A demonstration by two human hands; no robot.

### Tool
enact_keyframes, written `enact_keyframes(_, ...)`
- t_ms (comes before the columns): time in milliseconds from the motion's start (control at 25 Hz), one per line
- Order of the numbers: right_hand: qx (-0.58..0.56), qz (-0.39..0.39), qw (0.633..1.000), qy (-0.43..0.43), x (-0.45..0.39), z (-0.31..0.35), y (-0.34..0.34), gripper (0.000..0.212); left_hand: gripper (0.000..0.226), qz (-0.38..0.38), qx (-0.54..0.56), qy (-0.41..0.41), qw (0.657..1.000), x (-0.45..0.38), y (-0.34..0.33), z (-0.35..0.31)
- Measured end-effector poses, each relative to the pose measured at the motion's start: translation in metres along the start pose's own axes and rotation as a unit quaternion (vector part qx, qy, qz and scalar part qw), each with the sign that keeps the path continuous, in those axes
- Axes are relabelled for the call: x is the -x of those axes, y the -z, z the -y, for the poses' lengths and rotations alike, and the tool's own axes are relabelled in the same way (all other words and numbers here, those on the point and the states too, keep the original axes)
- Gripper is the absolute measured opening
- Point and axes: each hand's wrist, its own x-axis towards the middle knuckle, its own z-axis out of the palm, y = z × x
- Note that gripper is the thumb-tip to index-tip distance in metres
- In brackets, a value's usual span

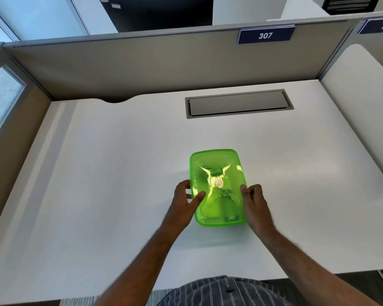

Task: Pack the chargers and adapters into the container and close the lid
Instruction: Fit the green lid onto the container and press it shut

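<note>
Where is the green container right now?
In the head view, the green container sits lid-on on the white desk, centre-right, between the left hand and right hand, nearer than the grey cable hatch.

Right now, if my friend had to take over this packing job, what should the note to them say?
Left hand: on the left edge of the green container, thumb resting on the lid.
Right hand: against the container's right edge, fingers curled.
Container: sits on the white desk, lid on top. Pale shapes show through the green plastic, likely the chargers and adapters; none lie loose on the desk.
Done: packing, it seems, and the lid is placed.
Left: press all round the rim; I cannot tell if it has snapped shut.
</note>
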Motion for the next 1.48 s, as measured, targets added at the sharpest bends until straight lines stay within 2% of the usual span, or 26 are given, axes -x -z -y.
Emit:
enact_keyframes(240,0.021,0.004,1.000,0.007,0.000,0.001,0.001,0.049,0.039,0.010,0.018,0.024,1.000,0.006,0.002,0.005)
enact_keyframes(320,0.023,0.004,1.000,0.007,0.000,0.001,0.001,0.049,0.037,0.020,-0.009,0.038,0.999,0.013,0.003,0.012)
enact_keyframes(480,0.032,0.005,0.999,0.008,0.000,0.001,0.002,0.049,0.057,0.095,-0.037,0.063,0.993,0.030,0.008,0.022)
enact_keyframes(720,0.043,0.013,0.999,0.007,0.000,0.001,0.002,0.049,0.064,0.162,-0.040,0.083,0.982,0.038,0.012,0.024)
enact_keyframes(840,0.049,0.011,0.999,0.007,0.000,0.000,0.002,0.051,0.057,0.154,0.010,0.100,0.983,0.040,0.009,0.022)
enact_keyframes(1040,0.054,0.025,0.998,0.008,-0.001,0.001,0.003,0.049,0.065,0.123,0.091,0.113,0.982,0.044,0.002,0.026)
enact_keyframes(1320,0.064,0.033,0.997,0.007,-0.001,0.001,0.003,0.046,0.064,0.094,0.137,0.124,0.978,0.046,-0.005,0.027)
enact_keyframes(1480,0.064,0.034,0.997,0.008,-0.001,0.002,0.003,0.047,0.052,0.091,0.144,0.126,0.977,0.046,-0.006,0.031)
